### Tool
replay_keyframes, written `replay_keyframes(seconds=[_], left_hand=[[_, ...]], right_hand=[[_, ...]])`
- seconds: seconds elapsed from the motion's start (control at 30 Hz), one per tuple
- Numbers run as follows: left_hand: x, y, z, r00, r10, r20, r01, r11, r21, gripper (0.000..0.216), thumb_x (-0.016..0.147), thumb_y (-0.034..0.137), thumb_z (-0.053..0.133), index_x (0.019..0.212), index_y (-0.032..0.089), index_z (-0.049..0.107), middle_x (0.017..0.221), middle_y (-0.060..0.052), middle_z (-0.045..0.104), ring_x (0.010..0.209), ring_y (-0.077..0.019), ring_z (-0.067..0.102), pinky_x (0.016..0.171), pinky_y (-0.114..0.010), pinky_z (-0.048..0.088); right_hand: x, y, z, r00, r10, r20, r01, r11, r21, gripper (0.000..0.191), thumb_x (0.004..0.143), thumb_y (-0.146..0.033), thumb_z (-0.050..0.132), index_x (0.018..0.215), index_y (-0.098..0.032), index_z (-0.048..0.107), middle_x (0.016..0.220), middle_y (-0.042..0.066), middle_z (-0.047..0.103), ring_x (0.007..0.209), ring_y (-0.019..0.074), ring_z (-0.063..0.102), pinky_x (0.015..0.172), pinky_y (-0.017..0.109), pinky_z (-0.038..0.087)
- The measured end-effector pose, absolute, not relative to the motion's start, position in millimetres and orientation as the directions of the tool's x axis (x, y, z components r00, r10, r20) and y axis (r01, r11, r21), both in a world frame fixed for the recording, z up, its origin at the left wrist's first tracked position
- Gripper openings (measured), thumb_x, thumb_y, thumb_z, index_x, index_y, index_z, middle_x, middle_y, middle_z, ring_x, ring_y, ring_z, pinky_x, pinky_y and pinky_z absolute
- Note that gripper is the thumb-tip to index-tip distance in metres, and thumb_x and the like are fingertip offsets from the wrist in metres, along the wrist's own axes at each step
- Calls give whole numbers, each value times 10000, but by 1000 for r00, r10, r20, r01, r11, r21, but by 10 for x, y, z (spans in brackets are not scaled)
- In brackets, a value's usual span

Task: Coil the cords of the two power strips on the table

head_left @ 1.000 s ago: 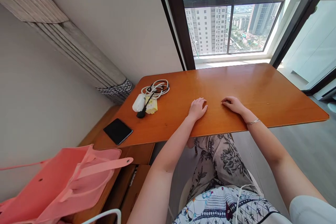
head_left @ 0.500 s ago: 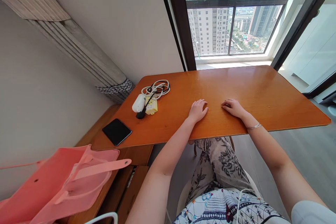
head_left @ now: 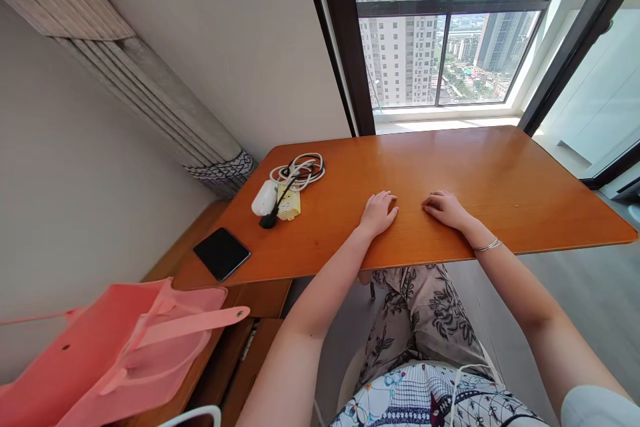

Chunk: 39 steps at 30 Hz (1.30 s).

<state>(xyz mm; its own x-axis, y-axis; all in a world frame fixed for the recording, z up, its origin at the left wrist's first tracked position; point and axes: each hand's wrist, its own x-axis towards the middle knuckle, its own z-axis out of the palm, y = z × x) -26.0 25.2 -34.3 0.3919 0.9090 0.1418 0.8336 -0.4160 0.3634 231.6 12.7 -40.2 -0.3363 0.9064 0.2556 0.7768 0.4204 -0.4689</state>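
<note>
My left hand [head_left: 379, 213] lies palm down on the orange-brown wooden table [head_left: 480, 167], its fingers stretched forward and the thumb a little apart. Across from it, my right hand [head_left: 445, 208] rests on the tabletop too, fingers loosely bent and holding nothing visible. A silver bracelet [head_left: 487, 245] circles the right wrist. Bare tabletop lies between the two hands. Left of my left hand sit a yellow power strip [head_left: 289, 204], a black plug [head_left: 268, 220], a white rounded device [head_left: 265, 197] and a coiled white cable [head_left: 311, 170].
Close to the table's left edge lies a dark-screened tablet or phone [head_left: 221, 253]. A pink open bag [head_left: 125, 340] stands at lower left on a wooden cabinet [head_left: 255, 360]. Beyond the table is a window [head_left: 445, 7]; a grey curtain [head_left: 165, 100] hangs at left.
Both hands stay in about the same place on the table. The right fingers have shifted slightly, and the whole view has moved a little.
</note>
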Motion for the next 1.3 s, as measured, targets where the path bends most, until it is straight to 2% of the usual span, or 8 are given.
replay_keyframes(seconds=[0.7,0.87,0.97,1.03,1.13,1.23,1.3], left_hand=[[-256,229,-348,391,910,137,838,-413,357,378,977,306,516,1313,176,630,1565,-138,537,1507,-282,436,1285,-503,282],[-250,235,-378,391,906,162,831,-423,360,363,975,307,516,1306,211,631,1557,-115,550,1500,-278,445,1278,-519,289],[-246,239,-387,385,907,168,832,-420,362,359,970,303,527,1300,216,635,1550,-114,558,1496,-277,452,1277,-514,292],[-243,239,-384,383,908,172,831,-420,365,353,966,302,538,1293,215,638,1543,-116,564,1490,-278,461,1277,-507,297],[-238,234,-370,383,907,173,830,-420,368,348,964,302,550,1286,210,643,1536,-116,570,1486,-278,466,1278,-494,298],[-234,229,-357,380,910,164,835,-414,363,366,966,303,550,1301,185,640,1544,-129,560,1492,-281,456,1284,-483,287],[-234,227,-355,381,911,158,837,-412,360,376,967,305,548,1310,178,636,1548,-133,555,1496,-282,451,1287,-483,280]], right_hand=[[2294,120,-393,-343,903,258,792,426,-438,186,943,-284,624,1025,-233,782,1110,114,734,1129,284,656,1033,447,479],[2300,103,-390,-339,904,262,782,426,-455,163,932,-281,640,1010,-235,775,1100,108,742,1091,280,666,1002,443,491],[2291,85,-287,-315,882,351,732,461,-501,139,942,-273,637,967,-237,769,1051,89,758,1039,261,692,986,430,501],[2265,48,-67,-228,821,523,657,527,-540,160,974,-299,615,945,-239,761,998,71,763,980,236,708,965,415,518],[2206,-108,554,66,604,795,445,695,-565,201,1019,-368,586,992,-247,745,932,34,738,921,198,713,875,382,565],[2217,-396,1331,267,360,894,131,906,-403,235,1060,-336,518,1041,-295,749,893,-28,687,845,118,698,843,326,575],[2308,-590,1720,238,324,916,35,939,-342,330,1092,-331,412,1123,-352,740,1056,-68,686,968,93,689,914,296,545]])
